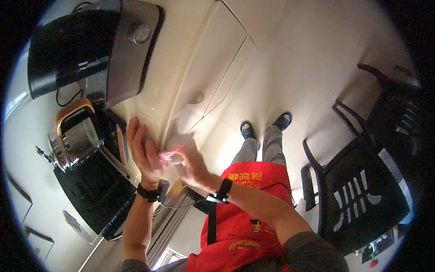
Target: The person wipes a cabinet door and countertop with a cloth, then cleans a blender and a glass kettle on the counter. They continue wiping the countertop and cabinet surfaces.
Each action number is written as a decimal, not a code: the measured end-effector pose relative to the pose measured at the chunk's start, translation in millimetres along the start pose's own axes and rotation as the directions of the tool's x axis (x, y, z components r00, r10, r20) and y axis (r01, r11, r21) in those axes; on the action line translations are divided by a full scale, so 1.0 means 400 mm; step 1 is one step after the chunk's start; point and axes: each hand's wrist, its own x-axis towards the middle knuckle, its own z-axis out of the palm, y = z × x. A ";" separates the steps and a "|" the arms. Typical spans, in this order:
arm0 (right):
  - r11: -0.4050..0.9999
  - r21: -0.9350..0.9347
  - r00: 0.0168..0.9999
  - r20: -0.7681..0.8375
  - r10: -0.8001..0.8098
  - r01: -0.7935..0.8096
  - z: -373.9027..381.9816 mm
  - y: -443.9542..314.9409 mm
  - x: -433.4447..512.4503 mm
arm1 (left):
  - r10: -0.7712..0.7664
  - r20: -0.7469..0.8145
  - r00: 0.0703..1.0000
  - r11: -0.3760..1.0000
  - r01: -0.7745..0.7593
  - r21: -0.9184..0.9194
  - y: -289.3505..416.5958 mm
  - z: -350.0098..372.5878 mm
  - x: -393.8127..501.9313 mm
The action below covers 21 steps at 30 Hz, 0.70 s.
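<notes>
My right hand [193,163] is pinched around a small pink-and-white item [170,154], perhaps a cloth or wrapper, too blurred to name exactly. Close beside it, my left hand [145,153] is raised above the cream countertop [159,91] with its fingers extended and somewhat apart. The item's pink end reaches the edge of the left palm; whether they touch I cannot tell. To the left of that hand, a clear glass kettle [80,139] with a wood-coloured handle stands at a black appliance or base [95,187].
A black-and-grey countertop appliance [91,51] with a round knob stands at upper left. Cabinet fronts [217,64] run below the counter edge. Black chairs [357,193] with slotted parts stand on the right. I wear a red apron [251,210], and a thin cable [183,205] runs between my wrist straps.
</notes>
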 end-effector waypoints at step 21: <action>0.974 -0.163 0.897 -0.437 0.072 -0.157 -0.188 0.347 0.228 | 0.049 0.072 0.996 0.997 -0.053 0.056 -0.008 0.000 -0.002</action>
